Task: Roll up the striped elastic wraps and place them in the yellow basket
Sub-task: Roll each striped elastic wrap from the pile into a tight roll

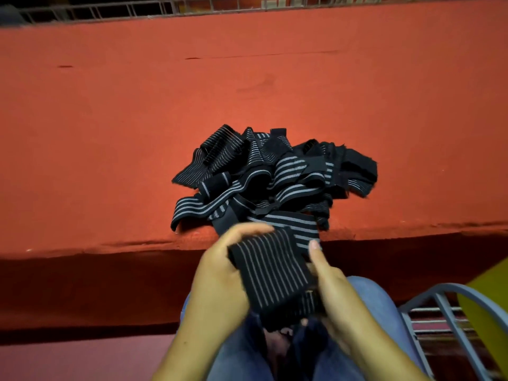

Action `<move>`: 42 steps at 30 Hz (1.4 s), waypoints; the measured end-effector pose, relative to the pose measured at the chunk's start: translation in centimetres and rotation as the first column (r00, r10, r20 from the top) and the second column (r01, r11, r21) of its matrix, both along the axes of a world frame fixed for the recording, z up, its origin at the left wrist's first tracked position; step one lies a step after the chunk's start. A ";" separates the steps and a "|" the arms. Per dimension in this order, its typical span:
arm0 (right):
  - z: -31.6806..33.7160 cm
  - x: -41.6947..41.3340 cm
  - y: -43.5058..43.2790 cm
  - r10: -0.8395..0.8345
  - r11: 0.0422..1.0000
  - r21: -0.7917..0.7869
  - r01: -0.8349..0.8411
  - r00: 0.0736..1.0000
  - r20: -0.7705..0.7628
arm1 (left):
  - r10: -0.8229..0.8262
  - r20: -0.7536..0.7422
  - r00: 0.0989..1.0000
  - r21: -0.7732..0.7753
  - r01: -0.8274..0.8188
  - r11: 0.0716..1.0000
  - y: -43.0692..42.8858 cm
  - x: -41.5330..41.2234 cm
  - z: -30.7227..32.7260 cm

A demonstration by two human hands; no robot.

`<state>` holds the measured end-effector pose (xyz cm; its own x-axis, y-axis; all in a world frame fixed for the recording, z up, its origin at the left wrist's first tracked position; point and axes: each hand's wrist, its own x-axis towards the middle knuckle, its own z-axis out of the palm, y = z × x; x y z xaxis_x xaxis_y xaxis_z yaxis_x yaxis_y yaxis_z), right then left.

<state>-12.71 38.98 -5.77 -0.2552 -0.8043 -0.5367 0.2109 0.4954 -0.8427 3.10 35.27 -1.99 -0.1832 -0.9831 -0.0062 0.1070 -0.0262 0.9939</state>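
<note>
A heap of black elastic wraps with grey stripes [275,174] lies near the front edge of the red-covered table [137,133]. Below that edge, over my lap, both hands hold one partly rolled striped wrap [275,273]. My left hand [220,276] grips its left side, thumb across the top. My right hand [332,287] holds its right side, one finger stretched up along the edge. The wrap's loose tail runs up onto the table toward the heap. A slice of the yellow basket [486,292] shows at the right edge.
A grey-blue metal frame [450,306] stands low on the right, in front of the yellow basket. A metal railing [110,9] runs along the table's far side. My legs in blue jeans [239,353] are under the hands.
</note>
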 end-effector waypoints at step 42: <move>-4.2 0.5 8.0 -0.198 0.859 -0.494 0.133 0.977 -0.081 | -0.197 0.202 0.959 -0.016 0.205 0.979 6.8 -0.1 -7.6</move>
<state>-12.22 46.96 -9.99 -0.4463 -0.8936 -0.0472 0.1312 -0.0132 -0.9913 3.00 42.06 -9.55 -0.3756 -0.9264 -0.0271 -0.0960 0.0098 0.9953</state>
